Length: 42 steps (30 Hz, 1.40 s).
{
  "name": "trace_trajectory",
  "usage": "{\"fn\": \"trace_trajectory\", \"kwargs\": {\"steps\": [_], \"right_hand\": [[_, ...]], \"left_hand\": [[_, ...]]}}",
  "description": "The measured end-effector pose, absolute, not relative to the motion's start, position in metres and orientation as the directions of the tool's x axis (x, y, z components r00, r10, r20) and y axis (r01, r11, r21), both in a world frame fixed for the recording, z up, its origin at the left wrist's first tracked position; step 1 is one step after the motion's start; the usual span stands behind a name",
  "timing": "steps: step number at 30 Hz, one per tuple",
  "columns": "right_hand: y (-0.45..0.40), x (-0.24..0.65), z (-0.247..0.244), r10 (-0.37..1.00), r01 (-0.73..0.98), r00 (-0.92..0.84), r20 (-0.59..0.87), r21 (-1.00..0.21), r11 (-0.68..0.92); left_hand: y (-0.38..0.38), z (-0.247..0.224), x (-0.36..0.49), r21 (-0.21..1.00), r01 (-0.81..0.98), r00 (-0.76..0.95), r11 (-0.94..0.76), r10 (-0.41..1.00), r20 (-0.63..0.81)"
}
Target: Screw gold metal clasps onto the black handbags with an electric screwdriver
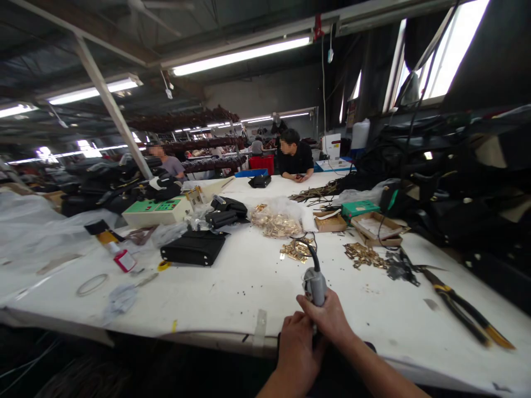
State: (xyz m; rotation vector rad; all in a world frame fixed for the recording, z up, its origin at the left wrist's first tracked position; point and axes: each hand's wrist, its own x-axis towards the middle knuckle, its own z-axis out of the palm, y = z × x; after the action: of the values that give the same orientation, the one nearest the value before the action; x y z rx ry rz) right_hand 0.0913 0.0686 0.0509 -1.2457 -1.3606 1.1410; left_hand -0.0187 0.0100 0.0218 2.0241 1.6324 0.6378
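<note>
A grey corded power tool [316, 286] stands upright near the table's front edge, its black cable rising from the top. My right hand [329, 316] is wrapped round the tool's body. Just below and to the left, my left hand [296, 342] is closed close to the tool's lower end; what its fingers hold is hidden. Under both hands lies something black, mostly covered. Beyond the tool are a pile of gold metal pieces [297, 250] and a plastic bag of similar pieces [277, 221].
Long-handled pliers [467, 307] lie at the right, near more metal parts [363, 255] and open boxes [376, 228]. A black bag [193, 247], a red bottle [124, 258] and a green-topped machine [157, 211] stand left. A person [295, 156] leans on the far end.
</note>
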Motion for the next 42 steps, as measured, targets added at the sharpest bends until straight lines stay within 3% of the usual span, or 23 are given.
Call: {"fn": "trace_trajectory", "kwargs": {"steps": [5,9,12,15,17,21,26,30,34,38,42], "right_hand": [[0.066,0.092,0.060,0.983,0.013,-0.169,0.078,-0.997,0.081],[0.069,0.104,0.075,0.988,0.023,-0.118,0.102,-0.994,0.106],[0.076,0.125,0.080,0.979,0.239,-0.093,0.182,-0.950,0.200],[0.085,0.155,0.063,0.976,0.599,-0.107,0.190,-0.771,0.216],[0.089,0.174,0.043,0.980,0.742,-0.114,0.163,-0.642,0.193],[0.093,0.200,0.012,0.984,0.865,-0.123,0.128,-0.472,0.169],[0.090,0.210,0.018,0.984,0.930,-0.093,0.153,-0.341,0.140],[0.080,0.209,0.028,0.976,0.921,-0.082,0.202,-0.360,0.151],[0.054,0.196,0.029,0.962,0.800,-0.126,0.243,-0.548,0.244],[0.033,0.180,0.033,0.977,0.699,-0.191,0.095,-0.685,0.203],[0.030,0.171,0.043,0.972,0.671,-0.231,-0.035,-0.729,0.133]], "left_hand": [[0.010,0.026,-0.018,0.617,0.777,0.146,-0.123,0.989,0.014],[0.010,0.026,-0.017,0.586,0.807,0.117,-0.078,0.993,-0.029],[0.010,0.025,-0.016,0.596,0.794,0.141,-0.120,0.990,0.011],[0.009,0.022,-0.016,0.600,0.779,0.175,-0.183,0.982,0.073],[0.010,0.020,-0.017,0.575,0.788,0.195,-0.222,0.975,0.110],[0.012,0.020,-0.018,0.472,0.856,0.172,-0.211,0.977,0.125],[0.011,0.031,-0.017,0.386,0.900,0.191,-0.204,0.979,0.071],[0.015,0.034,-0.016,0.432,0.878,0.221,-0.209,0.975,0.023],[0.019,0.031,-0.019,0.505,0.846,0.210,-0.170,0.978,-0.023],[0.016,0.032,-0.020,0.570,0.809,0.195,-0.144,0.980,-0.028],[0.011,0.036,-0.018,0.614,0.776,0.186,-0.144,0.983,-0.004]]}}
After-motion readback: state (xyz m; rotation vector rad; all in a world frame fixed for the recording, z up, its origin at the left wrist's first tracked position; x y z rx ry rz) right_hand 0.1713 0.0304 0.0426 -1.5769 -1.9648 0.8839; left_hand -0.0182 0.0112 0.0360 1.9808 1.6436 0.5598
